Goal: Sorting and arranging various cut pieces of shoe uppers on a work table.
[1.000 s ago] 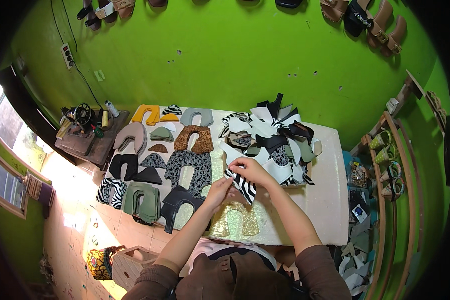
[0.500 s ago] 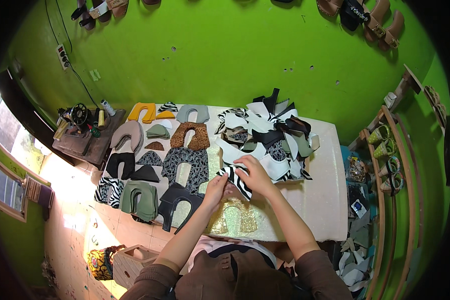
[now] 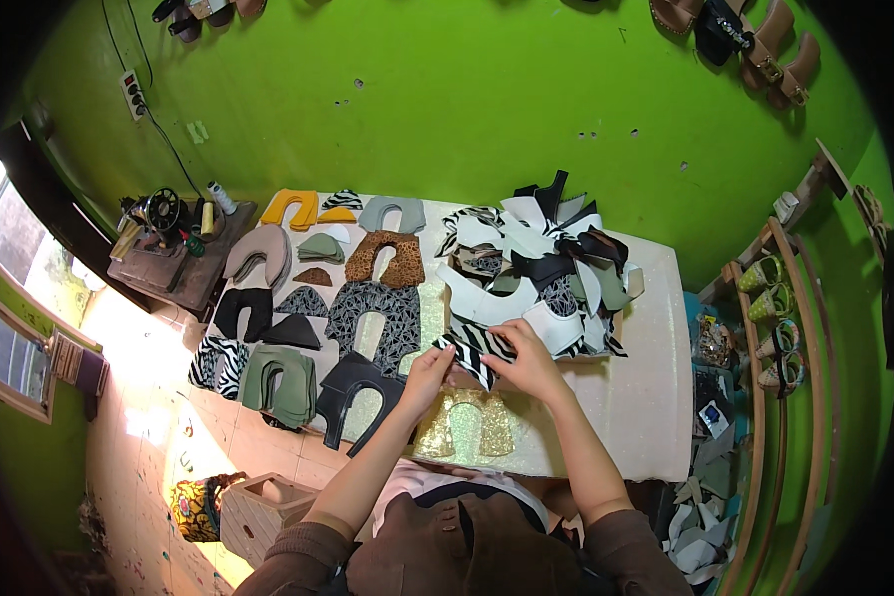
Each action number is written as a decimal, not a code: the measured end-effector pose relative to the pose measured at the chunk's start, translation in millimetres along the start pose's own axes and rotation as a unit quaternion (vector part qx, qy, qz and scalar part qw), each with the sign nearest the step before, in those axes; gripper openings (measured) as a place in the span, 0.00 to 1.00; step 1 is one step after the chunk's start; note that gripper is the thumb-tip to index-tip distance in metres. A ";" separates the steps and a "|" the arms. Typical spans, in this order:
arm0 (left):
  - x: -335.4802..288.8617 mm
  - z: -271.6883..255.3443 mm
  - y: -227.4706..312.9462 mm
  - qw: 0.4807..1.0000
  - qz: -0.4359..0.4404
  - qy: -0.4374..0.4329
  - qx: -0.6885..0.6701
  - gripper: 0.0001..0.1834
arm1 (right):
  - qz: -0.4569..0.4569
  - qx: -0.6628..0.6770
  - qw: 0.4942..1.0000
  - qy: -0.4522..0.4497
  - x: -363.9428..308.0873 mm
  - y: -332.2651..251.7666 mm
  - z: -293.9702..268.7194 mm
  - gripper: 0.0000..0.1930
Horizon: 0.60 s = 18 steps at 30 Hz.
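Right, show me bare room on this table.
Bare: the table at right front, between pile, right forearm and right edge; also a narrow strip between pile and leopard pieces. Crowded: the left side, full of cut pieces, and just before the pile, where left hand and right hand hold zebra material.

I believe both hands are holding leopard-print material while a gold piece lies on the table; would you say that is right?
Not quite: the left hand and right hand hold zebra-print material, not leopard-print, as the head view shows. The gold piece does lie on the table.
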State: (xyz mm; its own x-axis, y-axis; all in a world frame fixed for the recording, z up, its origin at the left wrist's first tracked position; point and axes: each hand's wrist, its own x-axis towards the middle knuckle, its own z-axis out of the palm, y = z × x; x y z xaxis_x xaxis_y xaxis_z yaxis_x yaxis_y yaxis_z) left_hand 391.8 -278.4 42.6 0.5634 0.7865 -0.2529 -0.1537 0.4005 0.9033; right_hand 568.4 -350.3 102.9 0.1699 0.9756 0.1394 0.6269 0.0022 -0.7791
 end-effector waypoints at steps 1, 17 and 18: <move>-0.6 0.7 1.4 1.000 -0.001 0.000 0.000 0.14 | 0.001 0.000 1.000 -0.001 -0.9 -0.1 0.7 0.23; -9.6 1.2 4.9 0.997 0.006 -0.075 0.019 0.13 | -0.008 -0.072 0.997 -0.036 -8.4 -1.8 14.1 0.31; -9.4 0.4 3.1 0.996 0.008 -0.083 0.009 0.13 | -0.008 -0.071 0.997 -0.036 -8.6 -2.9 14.4 0.31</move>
State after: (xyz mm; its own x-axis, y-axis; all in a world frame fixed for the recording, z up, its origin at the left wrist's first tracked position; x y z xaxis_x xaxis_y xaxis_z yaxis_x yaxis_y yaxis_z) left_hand 386.3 -284.7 47.9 0.6875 0.7036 -0.1795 -0.1500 0.3795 0.9129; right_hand 554.2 -355.6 95.2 0.1061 0.9890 0.1027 0.7319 -0.0078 -0.6813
